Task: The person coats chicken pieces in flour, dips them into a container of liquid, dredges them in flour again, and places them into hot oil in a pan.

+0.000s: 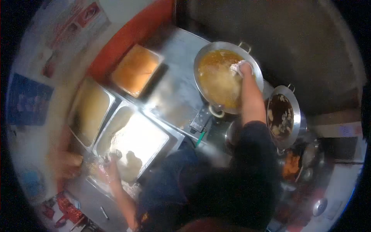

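Observation:
Over a large two-handled pan (pixel 198 73) of bubbling yellow oil (pixel 220 83), my right hand (pixel 244 69) is closed on a pale, flour-coated piece (pixel 235 67). My left hand (pixel 109 167), blurred and seemingly in a clear glove, is low at the near left corner of a metal tray of white flour (pixel 141 133). Its fingers are too smeared to tell what they hold, if anything. Coated pieces (pixel 131 189) lie just below that hand.
A second pan (pixel 280 112) holds dark oil with floating pieces, right of my right arm. Orange food (pixel 291 165) sits below it. At left are a tray of pale liquid (pixel 92 110) and an orange-brown tray (pixel 136 69). Red packets (pixel 67 208) lie lower left.

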`<state>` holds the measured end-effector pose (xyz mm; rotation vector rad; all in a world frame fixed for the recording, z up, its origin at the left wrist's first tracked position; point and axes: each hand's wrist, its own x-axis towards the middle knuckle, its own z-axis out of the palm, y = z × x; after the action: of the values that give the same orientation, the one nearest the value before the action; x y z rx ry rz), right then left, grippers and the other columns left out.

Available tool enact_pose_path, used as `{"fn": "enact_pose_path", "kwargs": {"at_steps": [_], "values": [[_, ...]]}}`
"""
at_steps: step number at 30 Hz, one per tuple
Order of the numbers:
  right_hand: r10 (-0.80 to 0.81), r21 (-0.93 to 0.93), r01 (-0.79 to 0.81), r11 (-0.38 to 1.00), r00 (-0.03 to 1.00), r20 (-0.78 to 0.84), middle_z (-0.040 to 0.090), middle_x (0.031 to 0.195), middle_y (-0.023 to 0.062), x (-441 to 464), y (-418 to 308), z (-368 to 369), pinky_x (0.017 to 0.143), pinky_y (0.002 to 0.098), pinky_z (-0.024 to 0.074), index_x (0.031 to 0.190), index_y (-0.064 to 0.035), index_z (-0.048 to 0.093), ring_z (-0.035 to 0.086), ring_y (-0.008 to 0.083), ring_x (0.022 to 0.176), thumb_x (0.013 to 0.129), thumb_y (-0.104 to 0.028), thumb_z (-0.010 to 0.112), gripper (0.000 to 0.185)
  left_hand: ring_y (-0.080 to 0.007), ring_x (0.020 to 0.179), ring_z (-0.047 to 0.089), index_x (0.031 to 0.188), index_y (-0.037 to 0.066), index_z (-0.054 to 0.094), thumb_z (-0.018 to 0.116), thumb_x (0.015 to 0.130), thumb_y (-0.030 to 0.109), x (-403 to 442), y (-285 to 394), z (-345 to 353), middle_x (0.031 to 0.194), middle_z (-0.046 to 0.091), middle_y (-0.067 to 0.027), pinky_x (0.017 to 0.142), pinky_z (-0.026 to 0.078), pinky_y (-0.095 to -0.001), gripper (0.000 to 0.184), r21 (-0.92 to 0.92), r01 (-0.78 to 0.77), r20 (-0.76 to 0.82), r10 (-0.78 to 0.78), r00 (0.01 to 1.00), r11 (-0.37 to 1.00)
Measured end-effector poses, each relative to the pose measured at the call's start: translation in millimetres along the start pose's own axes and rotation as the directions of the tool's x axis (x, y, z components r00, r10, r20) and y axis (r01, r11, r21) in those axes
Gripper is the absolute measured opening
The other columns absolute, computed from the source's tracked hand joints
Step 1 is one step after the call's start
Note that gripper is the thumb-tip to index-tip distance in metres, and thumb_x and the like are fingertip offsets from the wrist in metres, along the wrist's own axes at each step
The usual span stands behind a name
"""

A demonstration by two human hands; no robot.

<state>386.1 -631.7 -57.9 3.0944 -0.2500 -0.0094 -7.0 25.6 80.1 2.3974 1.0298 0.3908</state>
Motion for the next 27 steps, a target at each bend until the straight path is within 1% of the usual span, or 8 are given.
{"fn": "enact_pose_path", "kwargs": {"at_steps": [3, 6, 8, 10, 14, 18, 25, 27], "values": [[0.186, 0.129, -0.178, 0.975, 0.981, -0.047, 0.064, 0.096, 0.0152, -11.1, 9.2, -3.9, 0.074, 0.0372, 0.0467, 0.089, -0.0023, 0.065, 0.062, 0.025, 0.087, 0.081, -0.024, 0.049, 0.029, -0.0203, 0.071, 0.058, 0.091, 0.0, 0.063, 0.071, 0.069, 0.014, -12.0, 46.2, -8.7, 0.081, 0.062, -0.0127, 0.065, 0.045, -0.0322, 0.028, -0.305, -0.102, -0.055, 0.09, 0.994, 0.947], [0.366, 0.369, -0.274, 0.888, 0.907, -0.208, 0.064, 0.098, 0.0153, -50.6, 9.1, -59.3, 0.076, 0.0358, 0.0456, 0.095, -0.002, 0.063, 0.061, 0.025, 0.088, 0.084, -0.027, 0.048, 0.031, -0.0231, 0.074, 0.059, 0.089, 0.001, 0.063, 0.068, 0.071, 0.009, -6.6, 128.1, -14.8, 0.082, 0.062, -0.013, 0.068, 0.046, -0.0322, 0.02, -0.141, -0.356, 0.1, 0.371, 0.923, 0.924], [0.39, 0.569, -0.187, 0.801, 0.884, -0.257, 0.064, 0.098, 0.016, -105.9, -9.5, -127.8, 0.078, 0.0352, 0.0448, 0.1, -0.0014, 0.062, 0.061, 0.0264, 0.089, 0.086, -0.029, 0.047, 0.034, -0.0252, 0.079, 0.06, 0.089, 0.002, 0.062, 0.071, 0.068, 0.009, 0.9, 162.4, 2.4, 0.083, 0.062, -0.0125, 0.071, 0.048, -0.0307, 0.024, -0.138, -0.616, 0.12, 0.631, 0.767, 0.775], [0.381, 0.935, 0.032, 0.353, 0.908, -0.175, 0.065, 0.095, 0.012, -158.7, -10.2, -151.0, 0.076, 0.0315, 0.0445, 0.102, 0.0008, 0.062, 0.06, 0.0198, 0.087, 0.085, -0.021, 0.052, 0.029, -0.0272, 0.072, 0.06, 0.081, 0.004, 0.063, 0.069, 0.069, 0.007, -1.6, 213.6, 30.7, 0.076, 0.062, -0.0117, 0.068, 0.048, -0.032, 0.014, -0.306, -0.797, -0.023, 0.833, 0.552, 0.52], [0.367, 0.986, 0.007, 0.167, 0.928, -0.069, 0.062, 0.103, 0.0078, -270.4, -40.6, -208.3, 0.078, 0.0263, 0.0438, 0.107, 0.0014, 0.06, 0.057, 0.014, 0.091, 0.084, -0.013, 0.055, 0.028, -0.0297, 0.073, 0.06, 0.08, 0.005, 0.064, 0.065, 0.073, 0.011, -8.1, 294.9, 114.5, 0.079, 0.062, -0.0138, 0.069, 0.049, -0.0379, 0.01, -0.379, -0.917, -0.149, 0.97, 0.191, 0.123], [0.486, 0.988, -0.038, -0.147, 0.868, 0.106, 0.061, 0.108, 0.0099, -350.4, -52.5, -186.0, 0.081, 0.026, 0.044, 0.109, 0.0023, 0.059, 0.057, 0.0143, 0.094, 0.084, -0.012, 0.057, 0.029, -0.0305, 0.097, 0.057, 0.088, 0.008, 0.067, 0.057, 0.079, 0.026, -17.8, 346.2, 245.1, 0.096, 0.064, -0.0132, 0.085, 0.045, -0.0377, 0.023, -0.447, -0.885, 0.172, 0.983, 0.061, 0.133], [0.569, 0.943, -0.332, -0.015, 0.773, 0.281, 0.063, 0.104, 0.0089, -434.4, -55.6, -159.4, 0.076, 0.0255, 0.0459, 0.106, 0.0014, 0.061, 0.059, 0.0149, 0.09, 0.084, -0.016, 0.059, 0.028, -0.0325, 0.091, 0.059, 0.095, 0.011, 0.065, 0.057, 0.076, 0.024, -36.3, 396.9, 367.7, 0.103, 0.062, -0.014, 0.082, 0.047, -0.0378, 0.024, -0.432, -0.746, 0.657, 0.743, 0.124, 0.507], [0.582, 0.943, -0.327, 0.061, 0.779, 0.233, 0.063, 0.104, 0.0086, -430.3, -64.4, -173.2, 0.077, 0.0256, 0.0454, 0.106, 0.0015, 0.061, 0.058, 0.0144, 0.09, 0.084, -0.016, 0.058, 0.028, -0.0328, 0.091, 0.059, 0.096, 0.012, 0.065, 0.059, 0.073, 0.024, -26.2, 395.6, 420.1, 0.102, 0.063, -0.0136, 0.083, 0.047, -0.0385, 0.027, -0.303, -0.941, 0.564, 0.767, -0.307, -0.154]]}}
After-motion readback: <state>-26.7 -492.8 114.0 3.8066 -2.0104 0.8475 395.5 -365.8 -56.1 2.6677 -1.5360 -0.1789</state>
